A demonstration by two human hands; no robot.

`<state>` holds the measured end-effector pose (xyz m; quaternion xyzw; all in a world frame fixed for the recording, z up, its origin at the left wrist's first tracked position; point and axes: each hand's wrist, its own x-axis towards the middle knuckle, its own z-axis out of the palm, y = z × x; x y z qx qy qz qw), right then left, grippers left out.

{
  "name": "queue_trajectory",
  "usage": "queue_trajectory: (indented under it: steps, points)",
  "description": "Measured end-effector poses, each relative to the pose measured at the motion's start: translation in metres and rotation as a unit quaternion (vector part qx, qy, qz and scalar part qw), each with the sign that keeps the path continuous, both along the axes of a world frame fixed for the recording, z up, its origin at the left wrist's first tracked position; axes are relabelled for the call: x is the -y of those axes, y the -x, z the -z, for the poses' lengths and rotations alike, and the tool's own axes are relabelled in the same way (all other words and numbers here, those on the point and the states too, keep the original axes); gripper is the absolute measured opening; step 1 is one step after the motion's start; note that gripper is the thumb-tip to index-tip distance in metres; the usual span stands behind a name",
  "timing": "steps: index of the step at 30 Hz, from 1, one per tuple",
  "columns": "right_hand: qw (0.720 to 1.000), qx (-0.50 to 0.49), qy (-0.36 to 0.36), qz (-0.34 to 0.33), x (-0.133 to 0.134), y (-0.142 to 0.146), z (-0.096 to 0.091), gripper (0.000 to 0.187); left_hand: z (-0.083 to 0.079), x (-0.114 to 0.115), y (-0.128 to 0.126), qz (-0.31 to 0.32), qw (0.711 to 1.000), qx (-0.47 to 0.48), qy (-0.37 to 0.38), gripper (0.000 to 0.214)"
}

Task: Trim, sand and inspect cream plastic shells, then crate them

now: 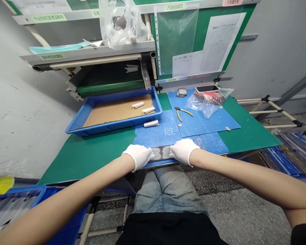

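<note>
A flat grey strip (161, 153) with dark, worn-looking patches lies at the front edge of the bench, on a blue sheet. My left hand (139, 156), in a white glove, is closed at the strip's left end. At its right end, my right hand (185, 150), also white-gloved, has its fingers curled in against it. The strip's ends are hidden under both hands. Just beyond them lies a pale curved tube-like piece (151, 124). Yellow-handled cutting pliers (179, 113) rest farther back on a blue board (206, 124).
A blue tray (112, 126) lined with cardboard holds two more pale pieces (148, 110). At the back right, a phone (207, 89) sits on a clear plastic bag (207, 105). Small grey blocks (182, 92) lie nearby. A shelf (91, 51) with a plastic bag overhangs the tray.
</note>
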<state>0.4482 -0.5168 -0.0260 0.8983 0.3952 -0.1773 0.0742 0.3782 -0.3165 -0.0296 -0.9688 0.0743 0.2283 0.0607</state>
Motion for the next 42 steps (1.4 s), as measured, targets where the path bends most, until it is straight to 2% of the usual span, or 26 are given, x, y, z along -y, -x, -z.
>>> queue_trajectory:
  steps: [10, 14, 19, 23, 27, 31, 33, 34, 35, 36, 37, 38, 40, 41, 42]
  points:
    - [1.000, 0.000, -0.010, -0.010, -0.010, -0.002, 0.001, 0.043, 0.004, 0.006, 0.000, -0.014, 1.000, 0.014, -0.002, 0.057]
    - [1.000, -0.009, -0.004, -0.016, -0.011, -0.004, 0.001, 0.039, 0.005, 0.000, 0.001, -0.020, 1.000, 0.001, -0.006, 0.054]
    - [1.000, -0.002, 0.002, 0.006, 0.001, -0.008, 0.002, 0.044, 0.004, -0.018, 0.010, -0.055, 0.998, -0.008, -0.018, 0.055]
    - [1.000, -0.002, 0.011, 0.022, 0.007, -0.009, 0.003, 0.047, 0.004, -0.020, 0.016, -0.076, 0.997, -0.008, -0.020, 0.056]
    - [0.999, 0.004, 0.020, 0.036, 0.013, 0.003, 0.003, 0.049, 0.005, -0.017, 0.026, -0.077, 0.997, -0.005, -0.010, 0.055]
    - [0.999, -0.015, 0.029, 0.020, 0.036, 0.018, -0.003, 0.043, 0.003, -0.024, 0.048, -0.085, 0.996, -0.002, 0.009, 0.056]
    - [0.999, -0.011, -0.014, 0.045, 0.047, 0.020, -0.003, 0.045, 0.003, -0.028, 0.058, -0.122, 0.990, 0.053, 0.051, 0.056]
    - [0.995, -0.019, -0.073, 0.070, 0.050, 0.020, -0.002, 0.045, 0.004, -0.028, 0.061, -0.148, 0.979, 0.096, 0.099, 0.055]
    - [0.979, -0.051, -0.162, 0.110, 0.051, 0.020, 0.000, 0.045, 0.005, -0.027, 0.062, -0.180, 0.958, 0.140, 0.175, 0.053]
    - [0.946, -0.104, -0.263, 0.157, 0.049, 0.020, 0.004, 0.047, 0.007, -0.023, 0.062, -0.222, 0.918, 0.173, 0.278, 0.050]
    - [0.899, -0.164, -0.353, 0.200, 0.045, 0.022, 0.009, 0.051, 0.010, -0.017, 0.061, -0.269, 0.857, 0.181, 0.400, 0.048]
    - [0.839, -0.242, -0.426, 0.236, 0.039, 0.025, 0.015, 0.055, 0.013, -0.009, 0.059, -0.317, 0.773, 0.157, 0.526, 0.048]
    - [0.716, -0.396, -0.503, 0.280, 0.022, 0.034, 0.030, 0.065, 0.021, 0.011, 0.055, -0.388, 0.567, 0.032, 0.726, 0.051]
    - [0.667, -0.456, -0.516, 0.286, 0.014, 0.039, 0.038, 0.066, 0.025, 0.022, 0.053, -0.405, 0.467, -0.040, 0.785, 0.053]
    - [0.618, -0.509, -0.525, 0.288, 0.006, 0.044, 0.045, 0.065, 0.028, 0.032, 0.052, -0.411, 0.380, -0.099, 0.822, 0.054]
